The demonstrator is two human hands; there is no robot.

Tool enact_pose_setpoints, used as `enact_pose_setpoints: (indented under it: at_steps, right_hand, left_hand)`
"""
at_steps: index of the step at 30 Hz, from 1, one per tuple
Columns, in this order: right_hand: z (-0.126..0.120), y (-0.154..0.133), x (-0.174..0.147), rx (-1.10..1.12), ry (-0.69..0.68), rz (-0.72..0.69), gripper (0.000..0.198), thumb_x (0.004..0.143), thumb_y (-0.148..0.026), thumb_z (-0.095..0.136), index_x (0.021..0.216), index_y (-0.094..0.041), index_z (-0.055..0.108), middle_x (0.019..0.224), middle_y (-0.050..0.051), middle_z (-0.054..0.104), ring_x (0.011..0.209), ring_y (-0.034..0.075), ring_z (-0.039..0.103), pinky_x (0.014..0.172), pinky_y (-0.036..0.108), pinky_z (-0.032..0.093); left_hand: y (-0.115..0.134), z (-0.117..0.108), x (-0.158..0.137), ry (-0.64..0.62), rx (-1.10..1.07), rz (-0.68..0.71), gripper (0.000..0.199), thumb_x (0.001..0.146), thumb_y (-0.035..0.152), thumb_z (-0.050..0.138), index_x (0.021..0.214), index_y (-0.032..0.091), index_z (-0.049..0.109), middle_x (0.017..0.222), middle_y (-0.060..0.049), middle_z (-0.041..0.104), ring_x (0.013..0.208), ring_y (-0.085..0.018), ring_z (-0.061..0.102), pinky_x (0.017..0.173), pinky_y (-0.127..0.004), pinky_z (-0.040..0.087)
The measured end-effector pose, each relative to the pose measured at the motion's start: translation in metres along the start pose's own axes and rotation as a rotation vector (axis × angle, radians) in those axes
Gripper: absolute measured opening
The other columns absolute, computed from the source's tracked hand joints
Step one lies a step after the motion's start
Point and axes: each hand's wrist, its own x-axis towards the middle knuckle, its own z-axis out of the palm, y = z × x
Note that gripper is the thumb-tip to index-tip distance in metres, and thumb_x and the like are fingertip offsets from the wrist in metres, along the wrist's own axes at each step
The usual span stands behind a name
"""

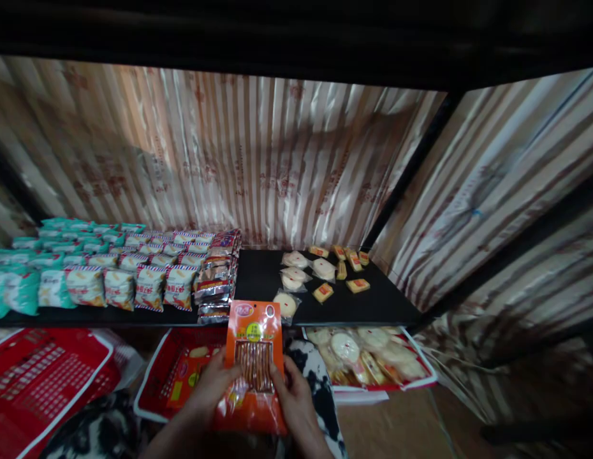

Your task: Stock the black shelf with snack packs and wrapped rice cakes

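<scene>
An orange snack packet (254,319) with a clear window showing brown sticks is held upright in front of me, between both hands. My left hand (215,382) grips its left side, the thumb lying over the window. On the right edge my right hand (294,392) is closed, thumb on the front. Behind the packet's top stands the black shelf (258,274). Below the packet's left side, a red basket (153,376) holds another orange packet (184,376) and some pale round pieces.
Teal packets (52,287), white striped packets (148,287) and a stack of silvery-brown packets (215,280) line the shelf's left. Round wrapped cakes (294,278) and small yellow packs (358,285) lie on its right. A full basket (433,377) sits lower right; another red basket (43,382) lower left.
</scene>
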Motion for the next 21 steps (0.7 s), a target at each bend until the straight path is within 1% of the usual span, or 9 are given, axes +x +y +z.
enact_pose_setpoints:
  at_steps: [2,5,8,11,15,18,21]
  right_hand:
    - [-0.01,-0.008,0.015,-0.003,-0.003,-0.009,0.046,0.073,-0.057,0.055,0.096,-0.018,0.062,0.094,0.008,0.069,0.089,0.025,0.063,0.079,0.034,0.05]
    - [-0.023,-0.016,0.036,-0.06,-0.011,-0.056,0.042,0.075,-0.052,0.054,0.099,-0.018,0.061,0.097,0.008,0.068,0.089,0.024,0.063,0.081,0.034,0.049]
    - [-0.03,-0.019,0.056,-0.087,0.007,-0.079,0.042,0.074,-0.048,0.055,0.103,-0.017,0.06,0.102,0.008,0.068,0.094,0.024,0.062,0.084,0.035,0.048]
    - [-0.034,-0.02,0.075,-0.088,0.015,-0.102,0.041,0.073,-0.044,0.056,0.103,-0.016,0.059,0.102,0.009,0.068,0.093,0.024,0.062,0.084,0.035,0.048]
    - [-0.037,-0.024,0.106,-0.117,0.044,-0.16,0.037,0.074,-0.04,0.054,0.103,-0.017,0.059,0.1,0.008,0.069,0.092,0.024,0.063,0.084,0.035,0.048]
    - [-0.038,-0.031,0.131,-0.106,0.052,-0.161,0.038,0.073,-0.037,0.052,0.104,-0.015,0.059,0.102,0.008,0.068,0.093,0.023,0.063,0.085,0.035,0.047]
    - [-0.036,-0.038,0.158,-0.12,0.066,-0.139,0.037,0.073,-0.034,0.05,0.103,-0.015,0.059,0.099,0.008,0.069,0.09,0.023,0.063,0.081,0.034,0.048]
  left_hand:
    - [0.014,0.018,0.004,0.025,-0.001,0.016,0.032,0.057,0.015,0.065,0.089,0.017,0.061,0.083,-0.004,0.071,0.078,-0.023,0.066,0.074,-0.034,0.051]
    - [0.024,0.037,0.017,0.043,0.015,0.037,0.029,0.063,0.009,0.057,0.091,0.017,0.059,0.085,-0.004,0.07,0.077,-0.019,0.066,0.072,-0.031,0.051]
    - [0.027,0.049,0.038,0.05,0.062,0.06,0.031,0.065,0.003,0.05,0.092,0.016,0.057,0.081,-0.004,0.069,0.071,-0.018,0.065,0.067,-0.029,0.051]
    - [0.03,0.057,0.059,0.105,0.128,0.138,0.032,0.065,0.001,0.047,0.092,0.015,0.058,0.083,-0.005,0.068,0.074,-0.016,0.065,0.067,-0.025,0.05]
    - [0.042,0.069,0.078,0.151,0.164,0.158,0.04,0.067,0.003,0.048,0.104,0.016,0.055,0.088,-0.005,0.068,0.073,-0.016,0.065,0.066,-0.024,0.05]
    - [0.054,0.076,0.09,0.175,0.192,0.168,0.048,0.069,0.005,0.048,0.116,0.016,0.048,0.101,-0.009,0.066,0.081,-0.017,0.065,0.068,-0.024,0.05]
    - [0.064,0.081,0.109,0.24,0.264,0.208,0.057,0.07,0.008,0.051,0.126,0.016,0.042,0.113,-0.011,0.062,0.094,-0.018,0.063,0.075,-0.024,0.049]
